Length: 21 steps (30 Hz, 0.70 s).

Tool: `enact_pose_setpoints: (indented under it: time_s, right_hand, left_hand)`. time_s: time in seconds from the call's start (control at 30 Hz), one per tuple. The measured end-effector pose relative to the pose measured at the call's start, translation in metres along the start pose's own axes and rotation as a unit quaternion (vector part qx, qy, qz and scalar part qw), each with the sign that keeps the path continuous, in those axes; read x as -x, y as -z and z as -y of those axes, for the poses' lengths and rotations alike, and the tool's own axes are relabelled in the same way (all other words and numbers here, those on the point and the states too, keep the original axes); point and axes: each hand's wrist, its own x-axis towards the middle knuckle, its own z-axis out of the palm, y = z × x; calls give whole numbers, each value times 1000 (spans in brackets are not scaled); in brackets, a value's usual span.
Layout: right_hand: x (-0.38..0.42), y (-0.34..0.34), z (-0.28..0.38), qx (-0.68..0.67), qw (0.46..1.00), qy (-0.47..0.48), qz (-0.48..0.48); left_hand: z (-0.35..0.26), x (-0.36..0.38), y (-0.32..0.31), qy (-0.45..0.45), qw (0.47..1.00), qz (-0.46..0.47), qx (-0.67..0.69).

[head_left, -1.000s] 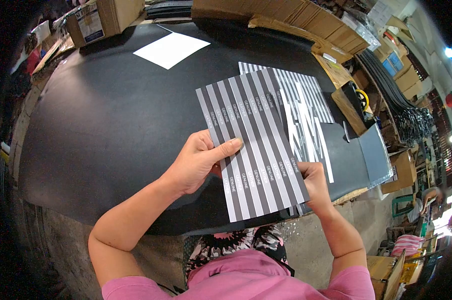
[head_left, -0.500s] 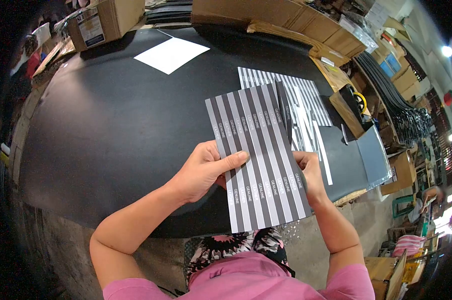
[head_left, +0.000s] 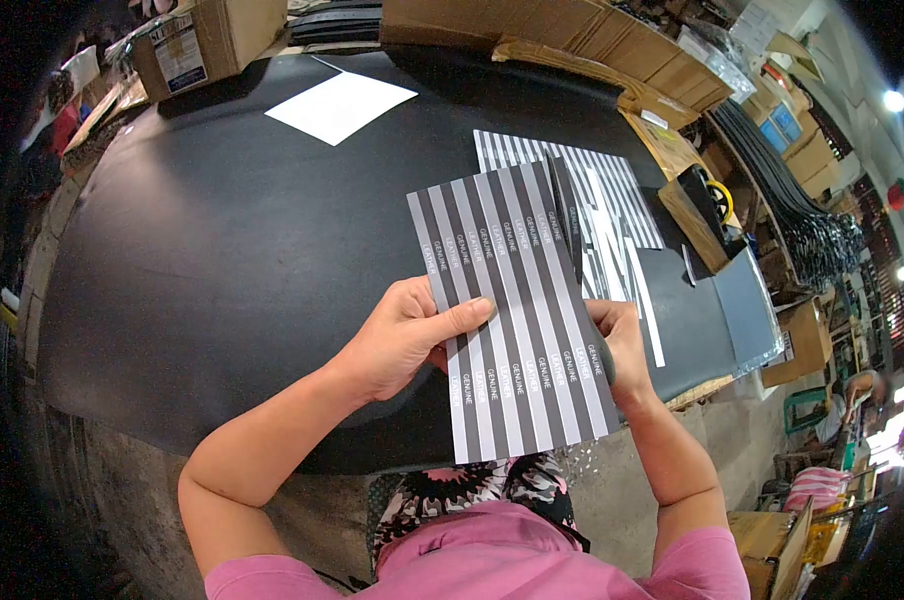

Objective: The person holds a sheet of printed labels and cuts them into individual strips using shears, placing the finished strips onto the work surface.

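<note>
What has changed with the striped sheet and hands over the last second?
The held striped sheet has shifted slightly toward the person and turned a little clockwise. The right hand has moved up along its right edge, where a narrow dark strip now looks more separated from the sheet. Nothing was let go: the left hand keeps its grip, thumb on top. The white sheet lies as before.

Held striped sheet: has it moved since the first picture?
Yes, slightly: the held striped sheet has moved toward the pink shirt, judged against the unmoved white sheet.
</note>
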Motion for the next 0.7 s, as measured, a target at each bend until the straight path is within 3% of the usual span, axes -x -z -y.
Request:
enact_pose_setpoints:
  time_s: [0.7]
  right_hand:
    - [2, -1, 1, 13, 1000, 13, -6]
  left_hand:
    - [0, 0, 0, 14, 1000, -7, 5]
